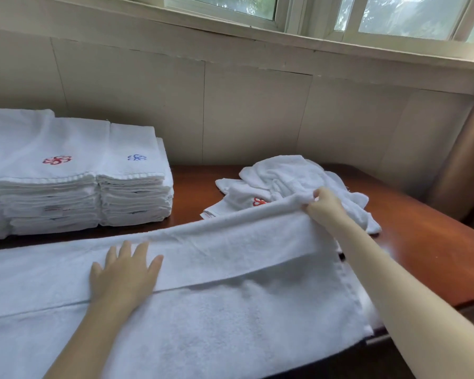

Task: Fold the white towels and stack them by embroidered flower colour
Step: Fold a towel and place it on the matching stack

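Observation:
A large white towel [216,305] lies spread across the front of the wooden table [427,250], its far edge folded toward me. My left hand [123,272] presses flat on the folded layer, fingers straight. My right hand [324,205] pinches the far fold at the towel's right end. At the back left stand two stacks of folded towels: one topped with a red flower [56,160], one with a blue flower [137,157]. A loose heap of unfolded white towels [290,173] lies behind my right hand, a red flower [259,201] showing on it.
A panelled wall [244,110] runs close behind the table, with a window sill and window [394,20] above. A brown curtain or post [465,160] stands at the right. The table's right edge falls away near my right forearm.

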Action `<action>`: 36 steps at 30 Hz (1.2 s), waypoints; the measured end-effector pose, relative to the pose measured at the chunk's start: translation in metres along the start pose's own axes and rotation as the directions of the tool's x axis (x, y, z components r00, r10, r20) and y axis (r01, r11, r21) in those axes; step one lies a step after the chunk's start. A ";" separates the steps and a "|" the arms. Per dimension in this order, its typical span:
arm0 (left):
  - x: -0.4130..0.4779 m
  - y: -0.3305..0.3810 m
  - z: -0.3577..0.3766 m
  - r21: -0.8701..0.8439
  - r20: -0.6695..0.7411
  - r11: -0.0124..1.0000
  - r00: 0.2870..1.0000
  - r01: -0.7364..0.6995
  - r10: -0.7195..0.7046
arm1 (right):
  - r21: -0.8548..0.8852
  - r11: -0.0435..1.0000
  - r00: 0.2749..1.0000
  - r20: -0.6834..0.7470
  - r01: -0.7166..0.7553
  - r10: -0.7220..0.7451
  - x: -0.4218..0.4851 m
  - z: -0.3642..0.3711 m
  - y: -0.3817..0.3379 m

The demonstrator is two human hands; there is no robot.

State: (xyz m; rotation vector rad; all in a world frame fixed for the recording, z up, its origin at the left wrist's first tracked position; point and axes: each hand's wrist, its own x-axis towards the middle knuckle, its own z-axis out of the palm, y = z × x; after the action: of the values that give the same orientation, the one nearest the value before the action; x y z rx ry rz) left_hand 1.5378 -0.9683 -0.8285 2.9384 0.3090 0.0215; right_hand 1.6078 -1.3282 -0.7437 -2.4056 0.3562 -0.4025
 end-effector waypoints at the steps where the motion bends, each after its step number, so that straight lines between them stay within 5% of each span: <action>1: 0.001 -0.002 0.002 -0.006 0.018 1.000 1.000 0.003 -0.003 | -0.031 0.999 0.998 -0.055 0.010 -0.011 0.001 -0.003 0.000; 5: -0.001 0.003 0.010 0.007 0.055 0.999 0.998 -0.038 0.038 | -0.548 0.836 0.984 -0.148 -0.003 -0.094 -0.015 0.010 0.007; 7: -0.001 0.004 0.011 0.028 0.055 0.999 0.998 -0.039 0.038 | -0.636 0.754 0.938 -0.139 0.162 -0.318 -0.033 0.027 0.002; 10: -0.009 0.009 0.005 0.033 0.083 0.995 0.992 -0.097 0.094 | -0.450 0.671 0.792 0.157 0.589 -0.590 -0.076 0.065 -0.010; 13: -0.030 0.008 -0.005 -0.034 0.183 0.962 0.944 -0.271 0.273 | -0.291 0.698 0.718 0.531 0.654 -0.450 -0.116 0.096 -0.005; 16: -0.065 -0.020 -0.010 -0.123 0.228 0.875 0.845 -0.468 0.484 | -0.320 0.654 0.713 0.474 0.686 -0.516 -0.133 0.090 -0.007; 18: -0.089 -0.053 -0.013 -0.127 0.202 0.844 0.820 -0.520 0.536 | -0.171 0.620 0.600 0.535 0.766 -0.594 -0.156 0.083 -0.016; 21: -0.120 -0.105 -0.021 -0.080 0.122 0.850 0.841 -0.521 0.527 | 0.000 0.506 0.337 0.746 0.863 -0.575 -0.207 0.075 -0.036; 23: -0.136 -0.132 -0.027 -0.034 0.068 0.866 0.863 -0.499 0.500 | -0.062 0.282 0.251 0.662 0.957 -0.706 -0.231 0.078 -0.041; 26: -0.153 -0.159 -0.034 0.005 -0.146 0.878 0.868 -0.478 0.474 | -0.056 0.181 0.184 0.506 0.982 -0.843 -0.246 0.075 -0.054; 28: -0.161 -0.168 -0.039 0.059 -0.277 0.855 0.814 -0.516 0.510 | -0.071 0.209 0.216 0.494 0.975 -0.842 -0.244 0.074 -0.056; 32: -0.159 -0.190 -0.045 0.136 -0.382 0.866 0.781 -0.480 0.493 | -0.233 0.344 0.413 0.590 0.910 -0.694 -0.229 0.074 -0.055; 36: -0.136 -0.243 -0.075 -0.097 -0.279 0.990 0.957 -0.106 0.075 | -0.181 0.691 0.661 0.530 0.700 -0.531 -0.175 0.054 -0.052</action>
State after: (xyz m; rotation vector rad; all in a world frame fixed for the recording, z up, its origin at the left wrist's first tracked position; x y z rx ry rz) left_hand 1.3521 -0.7494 -0.7996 2.8333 0.2036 0.4484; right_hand 1.4756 -1.1966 -0.7830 -2.8521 -0.7138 -0.0575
